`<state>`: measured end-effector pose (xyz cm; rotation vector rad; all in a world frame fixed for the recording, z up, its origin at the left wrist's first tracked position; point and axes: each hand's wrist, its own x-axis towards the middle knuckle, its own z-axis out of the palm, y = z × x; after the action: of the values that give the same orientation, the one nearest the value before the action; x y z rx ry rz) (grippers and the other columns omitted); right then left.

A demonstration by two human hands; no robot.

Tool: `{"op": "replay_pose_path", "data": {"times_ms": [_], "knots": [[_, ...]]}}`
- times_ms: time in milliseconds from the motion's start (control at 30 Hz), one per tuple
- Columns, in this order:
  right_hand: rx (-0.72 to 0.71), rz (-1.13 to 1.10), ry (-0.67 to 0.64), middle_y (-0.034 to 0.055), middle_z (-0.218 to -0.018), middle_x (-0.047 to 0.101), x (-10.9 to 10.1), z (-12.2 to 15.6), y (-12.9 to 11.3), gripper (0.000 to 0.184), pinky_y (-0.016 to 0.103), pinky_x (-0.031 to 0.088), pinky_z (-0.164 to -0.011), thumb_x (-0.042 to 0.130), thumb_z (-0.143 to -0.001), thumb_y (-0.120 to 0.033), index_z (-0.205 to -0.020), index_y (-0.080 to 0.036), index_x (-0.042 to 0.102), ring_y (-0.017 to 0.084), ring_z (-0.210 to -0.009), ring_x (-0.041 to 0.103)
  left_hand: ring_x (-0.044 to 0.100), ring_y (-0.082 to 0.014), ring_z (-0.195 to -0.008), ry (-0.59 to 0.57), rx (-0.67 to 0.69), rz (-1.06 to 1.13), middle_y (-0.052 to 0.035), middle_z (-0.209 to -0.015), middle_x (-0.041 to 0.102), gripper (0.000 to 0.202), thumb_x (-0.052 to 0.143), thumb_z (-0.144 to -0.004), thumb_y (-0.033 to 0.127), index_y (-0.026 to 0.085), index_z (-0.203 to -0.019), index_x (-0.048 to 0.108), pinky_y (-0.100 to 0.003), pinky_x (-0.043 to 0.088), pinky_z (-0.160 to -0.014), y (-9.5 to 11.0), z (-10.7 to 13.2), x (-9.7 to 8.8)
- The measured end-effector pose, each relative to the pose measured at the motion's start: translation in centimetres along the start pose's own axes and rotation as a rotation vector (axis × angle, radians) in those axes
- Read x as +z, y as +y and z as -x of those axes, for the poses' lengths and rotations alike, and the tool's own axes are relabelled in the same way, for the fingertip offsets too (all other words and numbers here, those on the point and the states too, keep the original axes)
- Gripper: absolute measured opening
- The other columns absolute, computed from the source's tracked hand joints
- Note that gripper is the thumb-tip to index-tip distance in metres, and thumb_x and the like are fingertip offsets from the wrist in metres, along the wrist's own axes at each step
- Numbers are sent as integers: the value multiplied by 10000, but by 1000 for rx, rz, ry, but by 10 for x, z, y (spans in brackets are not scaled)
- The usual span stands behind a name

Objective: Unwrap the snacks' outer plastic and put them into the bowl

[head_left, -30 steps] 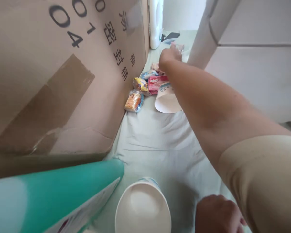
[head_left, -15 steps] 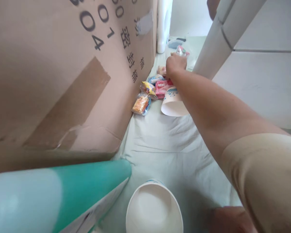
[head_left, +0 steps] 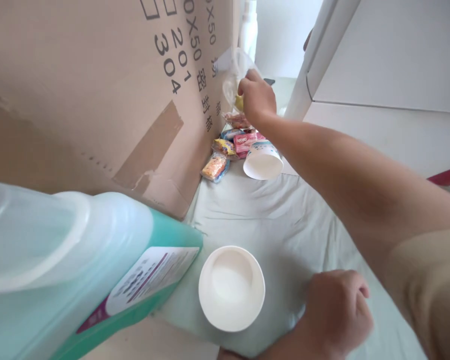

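Observation:
Far ahead, my right hand (head_left: pixel 259 97) is closed at the rim of a clear plastic tub (head_left: pixel 232 75), which is tilted up against the cardboard box. Something yellow-green (head_left: pixel 239 103) shows by its fingers. Just below lie wrapped snacks: a reddish packet (head_left: pixel 235 120), a pink nabati pack (head_left: pixel 243 143), a yellow packet (head_left: pixel 224 146) and an orange-brown wrapped snack (head_left: pixel 214 166). Beside them a white paper cup (head_left: pixel 263 162) lies on its side. My left hand (head_left: pixel 337 310) rests as a fist on the cloth, right of an upright white paper cup (head_left: pixel 231 290).
A large cardboard box (head_left: pixel 146 120) walls the left side. In front of it stands a big jug of green liquid (head_left: pixel 135 270). White panelled furniture (head_left: pixel 382 75) borders the right. A white bottle (head_left: pixel 249 35) is at the back. Pale green cloth (head_left: pixel 255 215) covers the surface.
My right hand has shifted left, and the clear tub is now tilted up. The pink-and-green wrapper seen by that hand is no longer visible. The view shifted, bringing my left fist further into sight.

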<state>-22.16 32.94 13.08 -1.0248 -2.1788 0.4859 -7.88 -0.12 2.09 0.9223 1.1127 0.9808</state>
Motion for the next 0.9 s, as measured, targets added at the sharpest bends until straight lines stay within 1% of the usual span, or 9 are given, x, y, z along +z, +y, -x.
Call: {"op": "replay_pose_path", "data": {"times_ms": [67, 167, 267, 333, 433, 533, 633, 767, 900], "knots": [[-21, 83, -5, -3, -1217, 586, -13, 26, -23, 212, 404, 420, -1185, 438, -996, -112, -833, -249, 438, 152, -1194, 544, 602, -267, -745, -17, 69, -142, -82, -690, 612, 182, 516, -765, 167, 249, -629, 427, -443, 405, -737, -3, 1, -1], [-107, 126, -35, 9, -1262, 599, -34, 69, -51, 211, 392, 479, -1147, 460, -954, -77, -856, -252, 528, 162, -1157, 584, 560, -220, -715, -40, 151, -258, -49, -719, 612, 146, 440, -767, 111, 235, -690, 427, -372, 385, -715, -5, 0, -2], [-111, -101, 20, 11, -1189, 617, -46, 104, -60, 234, 356, 579, -1022, 494, -885, -31, -900, -255, 560, 141, -1009, 658, 531, -202, -695, -54, 167, -275, -33, -697, 589, 170, 439, -762, 76, 227, -687, 418, -337, 369, -696, -3, 0, 1], [-18, -349, 20, 3, -1175, 622, -43, 120, -53, 218, 357, 610, -966, 517, -887, -61, -975, -258, 544, 143, -994, 695, 523, -200, -684, -57, 159, -277, -28, -682, 581, 189, 435, -767, 60, 227, -681, 419, -332, 365, -690, 0, 2, 3], [118, -543, -30, 18, -1223, 625, -24, 130, -29, 145, 392, 606, -987, 490, -986, -227, -1125, -269, 495, 177, -1173, 686, 560, -219, -705, -61, 174, -279, -38, -701, 617, 207, 435, -773, 49, 231, -675, 420, -338, 361, -684, 2, 4, 8], [114, -527, -42, 62, -1305, 605, -4, 129, -2, 258, 440, 603, -1009, 466, -1028, -460, -1190, -261, 496, 230, -1338, 606, 610, -253, -727, -35, 177, -334, -66, -708, 652, 262, 473, -777, 66, 228, -619, 341, -347, 320, -644, 0, 4, 11], [55, -429, -24, 70, -1332, 598, -3, 122, 14, 365, 493, 599, -1027, 498, -1004, -563, -1234, -281, 525, 270, -1400, 556, 632, -270, -713, -8, 167, -388, -83, -684, 665, 326, 514, -767, 74, 224, -578, 296, -350, 290, -615, -4, 2, 12], [3, -212, -12, 67, -1377, 611, -49, 140, 10, 423, 551, 558, -1089, 456, -1020, -531, -1411, -370, 479, 296, -1432, 526, 645, -265, -760, -23, 192, -318, -56, -746, 705, 233, 484, -762, 39, 226, -624, 475, -339, 353, -667, -3, -1, 6], [120, -118, 81, 36, -1502, 578, -117, 219, -4, 539, 616, 538, -1077, 270, -1037, -451, -1574, -499, 293, 326, -1438, 526, 581, -233, -711, 16, 170, -238, -31, -698, 653, 236, 502, -742, 26, 237, -643, 538, -326, 374, -713, 0, -5, 1]]}}
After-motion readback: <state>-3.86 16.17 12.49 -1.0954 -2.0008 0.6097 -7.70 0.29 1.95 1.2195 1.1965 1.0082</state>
